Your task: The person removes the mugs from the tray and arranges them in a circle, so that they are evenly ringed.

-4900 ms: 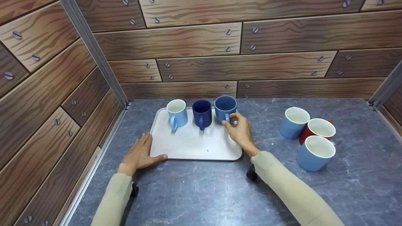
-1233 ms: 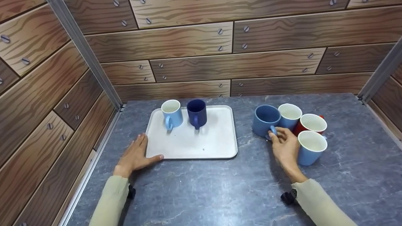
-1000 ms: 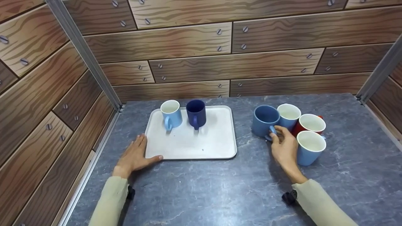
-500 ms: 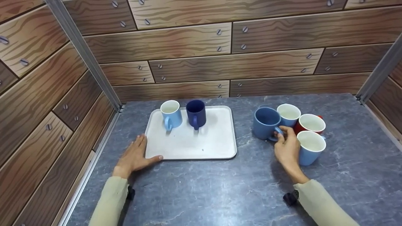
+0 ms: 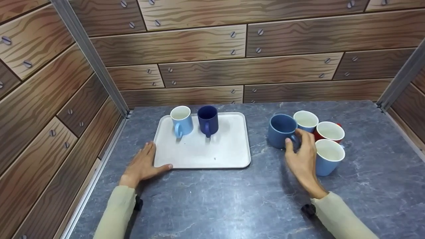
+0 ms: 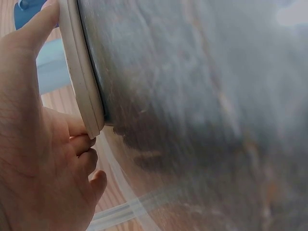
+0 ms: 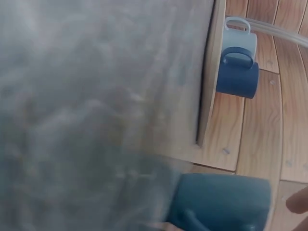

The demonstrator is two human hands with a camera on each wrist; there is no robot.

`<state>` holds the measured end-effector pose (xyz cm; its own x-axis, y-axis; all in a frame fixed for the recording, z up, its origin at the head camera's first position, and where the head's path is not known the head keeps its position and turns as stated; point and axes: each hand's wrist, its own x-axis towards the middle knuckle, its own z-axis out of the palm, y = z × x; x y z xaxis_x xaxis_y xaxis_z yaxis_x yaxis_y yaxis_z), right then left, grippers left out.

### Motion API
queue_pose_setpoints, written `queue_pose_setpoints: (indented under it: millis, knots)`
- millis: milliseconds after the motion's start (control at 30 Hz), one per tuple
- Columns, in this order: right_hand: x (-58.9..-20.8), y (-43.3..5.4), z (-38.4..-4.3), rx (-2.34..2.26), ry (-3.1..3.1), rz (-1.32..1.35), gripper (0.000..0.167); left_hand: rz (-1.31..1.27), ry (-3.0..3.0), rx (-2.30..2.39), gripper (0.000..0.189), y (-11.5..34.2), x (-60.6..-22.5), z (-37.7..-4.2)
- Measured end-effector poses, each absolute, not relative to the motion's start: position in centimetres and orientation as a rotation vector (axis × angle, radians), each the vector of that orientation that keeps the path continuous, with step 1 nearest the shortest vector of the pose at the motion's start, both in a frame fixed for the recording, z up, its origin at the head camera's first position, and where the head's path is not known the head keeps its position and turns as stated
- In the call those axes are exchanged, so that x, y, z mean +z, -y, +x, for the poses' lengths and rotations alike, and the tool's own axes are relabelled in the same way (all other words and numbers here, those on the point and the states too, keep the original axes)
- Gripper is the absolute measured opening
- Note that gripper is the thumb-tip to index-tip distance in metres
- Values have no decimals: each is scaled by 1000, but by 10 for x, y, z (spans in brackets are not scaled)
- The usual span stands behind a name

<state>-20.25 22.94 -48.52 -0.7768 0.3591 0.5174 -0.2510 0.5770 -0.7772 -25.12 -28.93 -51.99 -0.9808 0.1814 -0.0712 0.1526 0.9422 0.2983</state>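
My left hand (image 5: 141,166) rests at the near left corner of the white tray (image 5: 199,156), thumb along its front rim and fingers beside its left edge. On the tray stand a light blue mug (image 5: 186,127) and a dark navy mug (image 5: 213,126), upright, handles facing me. Right of the tray, a medium blue mug (image 5: 277,136) stands on the table. My right hand (image 5: 302,162) is at its handle, with thumb and fingers spread apart. In the right wrist view a fingertip (image 7: 298,201) shows away from the blue mug (image 7: 226,195).
Close behind and right of my right hand stand a light blue mug (image 5: 306,119), a red mug with white inside (image 5: 330,131) and another light blue mug (image 5: 327,162). The grey marbled table (image 5: 215,205) meets wood-patterned walls (image 5: 199,56) at the back and sides.
The medium blue mug was carried from the tray's right side to the table beside the other mugs. My right hand then loosened from its handle. The left hand stayed at the tray.
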Motion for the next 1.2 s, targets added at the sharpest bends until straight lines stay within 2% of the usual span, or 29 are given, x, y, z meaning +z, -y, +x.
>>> queue_pose_setpoints:
  millis: [267, 600, 867, 1200]
  knots:
    - [-468, -204, -213, 1193, 2128, 108, 38, 267, -3005, 452, 129, 289, -520, -253]
    - [-465, -145, -252, 1355, 2259, 310, 40, 254, -3000, 466, 129, 289, -521, -253]
    - [-470, -99, -283, 1555, 2381, 308, 43, 233, -2997, 477, 130, 289, -522, -252]
    - [-487, -61, -299, 1666, 2437, 257, 41, 263, -3006, 484, 127, 291, -523, -253]
